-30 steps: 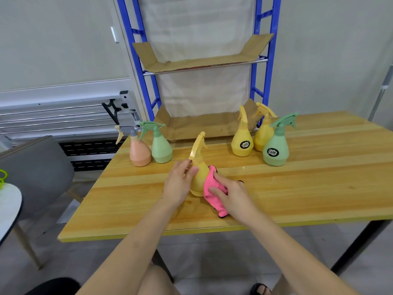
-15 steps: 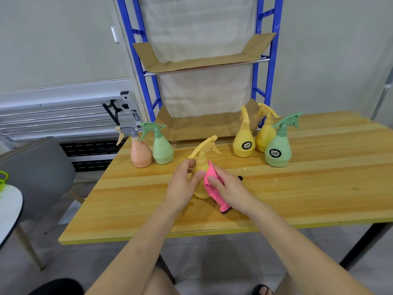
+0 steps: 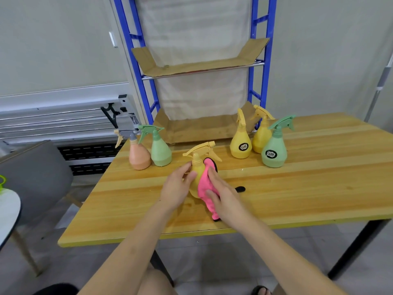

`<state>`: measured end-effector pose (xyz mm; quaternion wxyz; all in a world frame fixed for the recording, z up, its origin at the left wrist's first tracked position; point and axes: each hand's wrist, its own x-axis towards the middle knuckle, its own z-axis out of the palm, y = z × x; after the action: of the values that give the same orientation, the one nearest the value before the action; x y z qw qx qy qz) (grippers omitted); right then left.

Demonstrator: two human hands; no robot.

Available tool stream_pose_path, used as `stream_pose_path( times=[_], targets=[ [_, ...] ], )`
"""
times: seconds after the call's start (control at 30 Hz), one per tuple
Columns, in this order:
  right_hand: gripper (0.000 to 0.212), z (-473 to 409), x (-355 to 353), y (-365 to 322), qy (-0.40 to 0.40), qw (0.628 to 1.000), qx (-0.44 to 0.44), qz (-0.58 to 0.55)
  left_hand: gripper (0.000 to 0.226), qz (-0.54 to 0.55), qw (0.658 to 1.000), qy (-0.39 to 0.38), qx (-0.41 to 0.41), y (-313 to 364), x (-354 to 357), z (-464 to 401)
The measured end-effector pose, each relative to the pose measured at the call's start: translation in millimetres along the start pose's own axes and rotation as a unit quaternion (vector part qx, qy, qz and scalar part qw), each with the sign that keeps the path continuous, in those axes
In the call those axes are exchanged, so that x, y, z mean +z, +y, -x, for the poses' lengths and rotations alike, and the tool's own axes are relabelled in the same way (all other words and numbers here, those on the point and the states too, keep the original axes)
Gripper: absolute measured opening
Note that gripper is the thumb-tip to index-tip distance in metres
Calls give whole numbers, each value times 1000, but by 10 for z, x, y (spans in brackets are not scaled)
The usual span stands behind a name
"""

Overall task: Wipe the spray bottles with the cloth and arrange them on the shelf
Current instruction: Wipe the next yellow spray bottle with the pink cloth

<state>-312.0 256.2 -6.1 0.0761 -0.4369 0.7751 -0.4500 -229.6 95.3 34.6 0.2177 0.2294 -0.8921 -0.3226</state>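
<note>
Bottle (image 3: 196, 177), the yellow one under both hands, stands near the middle of the desk (image 3: 297, 194), and it has turned since a second ago: its trigger head pointed up and away then, and now it points toward 3 o'clock. The left hand (image 3: 177, 189) holds the bottle at its neck and shoulder, with fingers curled around it from 9 o'clock. The right hand (image 3: 221, 193) presses the pink cloth (image 3: 205, 191) against the bottle's side at 3 o'clock; its fingers lie rather flat over the cloth, and the cloth now reaches higher, close to the neck. I judge that the person rotates the bottle while wiping, so this bottle is still in the wiping step.

Five other bottles wait on the desk: a peach one (image 3: 139, 155) and a green one (image 3: 160, 151) at 10 o'clock, two yellow (image 3: 241, 144) and one green (image 3: 274, 152) at 2 o'clock. The shelf (image 3: 197, 67) behind at 12 o'clock carries no bottle yet, so most of the task remains.
</note>
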Motion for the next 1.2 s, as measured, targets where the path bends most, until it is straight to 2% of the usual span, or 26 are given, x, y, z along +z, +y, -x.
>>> stream_pose_path(
  times=[0.1, 0.2, 0.33, 0.43, 0.5, 0.63, 0.73, 1.03, 1.13, 1.2],
  targets=[
    [72, -146, 11, -70, 8, 1000, -13, 4, 50, -3, 1000, -10, -7, 14, 1, -4],
    [65, -259, -9, -88, 8, 1000, 1, 15, 53, 4, 1000, -11, -10, 15, 9, -2],
    [59, -288, -96, 32, -52, 996, 54, 50, 54, 12, 1000, 10, -14, 36, 34, -1],
    [63, -229, -155, 93, -80, 991, 59, 90, 46, 18, 1000, 3, -15, 25, 34, -17],
    [64, -206, -134, 95, -70, 992, 55, 87, 46, 12, 1000, -6, -11, 5, 25, -22],
    [63, -219, -10, 11, -11, 1000, 20, 11, 50, 7, 1000, -22, -6, 10, 29, -32],
    [63, -242, 28, -59, 6, 1000, 0, 15, 51, 0, 1000, -26, -9, 7, 31, -46],
    [64, -178, -144, 84, -78, 989, 50, 112, 47, -10, 999, -22, -30, 67, 93, -9],
    [64, -155, -206, 101, -86, 989, 69, 97, 55, 36, 998, -35, -39, 98, 70, 3],
    [64, -130, -222, 89, -84, 990, 69, 87, 58, 59, 998, -9, -29, 155, 90, 13]
  ],
)
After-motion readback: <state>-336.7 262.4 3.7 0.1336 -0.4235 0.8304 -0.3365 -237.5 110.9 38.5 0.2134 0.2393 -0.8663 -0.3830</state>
